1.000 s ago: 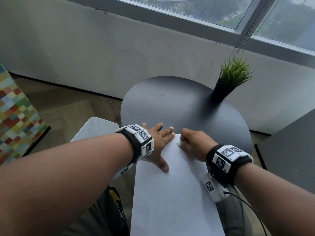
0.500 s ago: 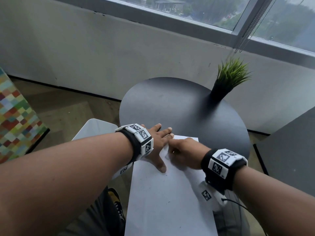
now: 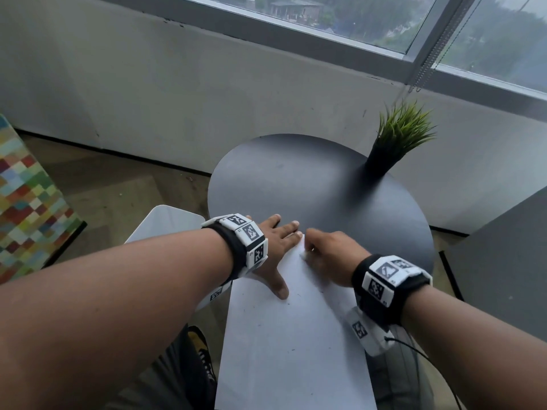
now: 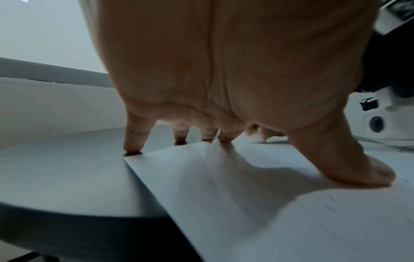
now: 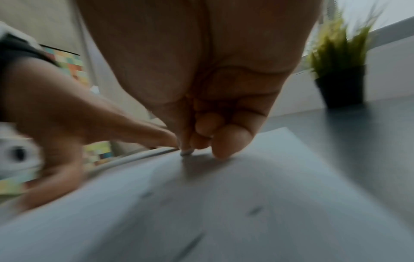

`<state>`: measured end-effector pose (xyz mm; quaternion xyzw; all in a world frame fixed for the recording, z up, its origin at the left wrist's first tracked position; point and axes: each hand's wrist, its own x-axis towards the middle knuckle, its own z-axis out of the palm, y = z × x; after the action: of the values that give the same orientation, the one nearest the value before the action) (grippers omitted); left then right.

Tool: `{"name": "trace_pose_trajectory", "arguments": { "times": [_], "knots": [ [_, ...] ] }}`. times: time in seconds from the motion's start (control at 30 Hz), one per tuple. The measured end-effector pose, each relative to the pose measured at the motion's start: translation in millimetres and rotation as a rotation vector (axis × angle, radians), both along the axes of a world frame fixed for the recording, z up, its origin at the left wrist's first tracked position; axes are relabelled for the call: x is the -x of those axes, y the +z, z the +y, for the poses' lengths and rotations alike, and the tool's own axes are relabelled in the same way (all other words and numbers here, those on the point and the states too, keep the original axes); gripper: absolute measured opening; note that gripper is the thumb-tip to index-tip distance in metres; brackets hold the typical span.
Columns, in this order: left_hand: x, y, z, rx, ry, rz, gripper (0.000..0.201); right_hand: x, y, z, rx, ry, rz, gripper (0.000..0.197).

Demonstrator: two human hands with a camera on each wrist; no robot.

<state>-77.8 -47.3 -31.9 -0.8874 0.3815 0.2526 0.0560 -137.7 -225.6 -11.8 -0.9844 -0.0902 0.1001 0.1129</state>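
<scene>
Nearest the person, the sheet of paper overhangs the rim of the table and hangs out above the lap, with a few dark specks scattered over it. Only its far part lies flat on the dark top. There the left hand is spread and released, gripping nothing. Its thumb presses the sheet, and its straight fingers come down along the far edge, some on paper, some on bare table. Just beside it, the right hand has its fingers clenched into a pinch around what looks like a small white eraser, whose tip touches the paper close to the far edge. The step in hand seems to be rubbing marks off the sheet. To do that well, the bracing hand should bear down firmly right next to the rubbing spot, since the unsupported near half could let the paper slide or buckle. Strokes are best short, light and directed away from the pinned fingers toward the free edge, so the sheet is stretched rather than crumpled. The right wrist view is blurred, so the exact contact is hard to judge. Farther back a potted plant stands well apart from both hands, below the window.
</scene>
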Motion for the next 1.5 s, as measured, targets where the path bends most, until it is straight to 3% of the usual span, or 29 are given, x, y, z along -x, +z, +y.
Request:
{"name": "trace_pose_trajectory", "arguments": {
  "times": [0.1, 0.33, 0.47, 0.57, 0.63, 0.73, 0.8, 0.93, 0.97, 1.13, 1.3, 1.37, 1.47, 1.5],
  "knots": [
    [-0.3, 2.3, -0.6, -0.016, -0.011, 0.006, 0.134, 21.9, -1.3, 18.9, -0.01, 0.265, 0.121, 0.007],
    [4.6, 10.1, -0.8, 0.041, -0.016, -0.027, 0.116, -4.6, -5.0, -15.8, -0.057, -0.147, 0.136, 0.011],
    [13.1, 6.0, -0.6, 0.068, 0.011, -0.019, 0.108, 2.1, -7.9, -6.2, -0.043, -0.123, 0.078, 0.009],
    [17.1, -3.4, 2.9, 0.102, 0.016, -0.027, 0.12, 16.1, -5.7, 12.4, -0.064, 0.091, 0.116, 0.004],
    [17.0, -5.9, 4.5, 0.094, 0.005, -0.031, 0.124, 14.3, -2.4, 13.6, -0.019, 0.147, 0.149, 0.011],
    [17.2, -5.0, 2.6, 0.093, 0.005, -0.032, 0.125, -12.5, 0.1, -10.5, 0.012, -0.105, 0.078, 0.011],
    [18.1, -3.5, 2.4, 0.086, 0.012, -0.023, 0.125, -17.1, -0.6, -15.4, 0.041, -0.173, 0.029, 0.011],
    [17.2, -3.7, 2.5, 0.078, 0.005, -0.02, 0.125, 8.9, -4.0, 14.3, -0.005, 0.151, 0.107, 0.017],
    [17.4, -3.1, 2.3, 0.079, 0.006, -0.015, 0.124, 9.6, -2.3, 12.3, 0.0, 0.165, 0.129, 0.016],
    [19.9, -0.3, 0.0, 0.022, 0.019, -0.013, 0.122, -11.1, -0.3, -28.3, 0.011, -0.211, 0.06, 0.011],
    [20.7, 6.3, -5.6, -0.028, 0.015, -0.023, 0.123, 20.6, -4.5, -0.5, -0.04, 0.074, 0.133, 0.005],
    [20.3, 8.0, -6.9, -0.048, 0.005, -0.033, 0.125, 10.8, -2.3, -6.6, -0.012, 0.008, 0.105, 0.007],
    [17.5, 4.1, -9.1, -0.058, -0.041, -0.055, 0.13, -6.7, -4.0, -23.5, 0.027, -0.24, 0.053, 0.013],
    [16.9, 4.5, -10.1, -0.063, -0.059, -0.057, 0.131, -6.2, -5.3, -21.3, 0.042, -0.231, 0.035, 0.013]
  ]
}}
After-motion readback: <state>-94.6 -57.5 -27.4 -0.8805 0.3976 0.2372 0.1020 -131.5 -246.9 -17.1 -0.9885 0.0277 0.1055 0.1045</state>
